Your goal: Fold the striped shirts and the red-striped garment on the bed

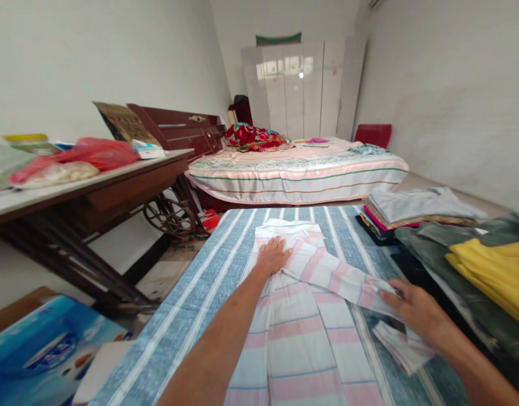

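Observation:
A pink-and-white striped shirt (301, 316) lies spread on a blue striped cloth (200, 304) in front of me. My left hand (273, 255) rests flat on the shirt's upper part, fingers stretched out. My right hand (413, 309) is closed on the end of the shirt's sleeve (347, 282), which runs across the shirt toward the right.
Folded clothes (415, 211) and a yellow garment (491, 270) are piled at the right. A dark wooden sewing table (115, 192) with bags stands at the left, a blue box (43, 349) below it. Beyond lie a bed (297, 169) and a white wardrobe (301, 90).

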### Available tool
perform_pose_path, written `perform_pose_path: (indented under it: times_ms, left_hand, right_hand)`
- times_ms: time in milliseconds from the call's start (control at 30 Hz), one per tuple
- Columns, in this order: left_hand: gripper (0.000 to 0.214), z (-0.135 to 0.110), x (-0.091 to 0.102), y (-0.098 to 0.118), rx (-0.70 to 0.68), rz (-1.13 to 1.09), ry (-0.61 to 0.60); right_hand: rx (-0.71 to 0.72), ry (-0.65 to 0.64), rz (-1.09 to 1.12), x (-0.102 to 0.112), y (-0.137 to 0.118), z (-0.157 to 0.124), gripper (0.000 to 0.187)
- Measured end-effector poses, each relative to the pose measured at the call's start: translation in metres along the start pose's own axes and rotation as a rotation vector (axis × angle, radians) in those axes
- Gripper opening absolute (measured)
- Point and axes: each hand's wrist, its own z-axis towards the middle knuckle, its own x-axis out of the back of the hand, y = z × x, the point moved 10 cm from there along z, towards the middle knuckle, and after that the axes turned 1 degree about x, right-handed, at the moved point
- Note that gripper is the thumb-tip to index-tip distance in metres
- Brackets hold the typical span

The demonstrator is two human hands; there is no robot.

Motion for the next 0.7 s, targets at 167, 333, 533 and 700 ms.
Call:
perform_pose_path:
  times_ms: [167, 333, 533, 700]
  left_hand:
    - [0.058, 0.001, 0.002, 0.0, 0.006, -0.022, 0.007]
    - [0.052, -0.002, 0.029, -0.002, 0.017, -0.025, 0.081]
    - [0.035, -0.05, 0.059, 0.031, -0.205, 0.022, 0.098]
    - [0.017, -0.086, 0.046, 0.064, -0.323, 0.099, 0.047]
  right_hand:
    - [-0.048, 0.007, -0.491, 0.014, -0.014, -0.008, 0.049]
    - [0.055, -0.01, -0.626, 0.005, -0.033, -0.015, 0.041]
    - [0.132, -0.119, -0.541, -0.007, -0.039, -0.017, 0.038]
    - [0.082, -0.162, -0.569, -0.017, -0.029, -0.018, 0.045]
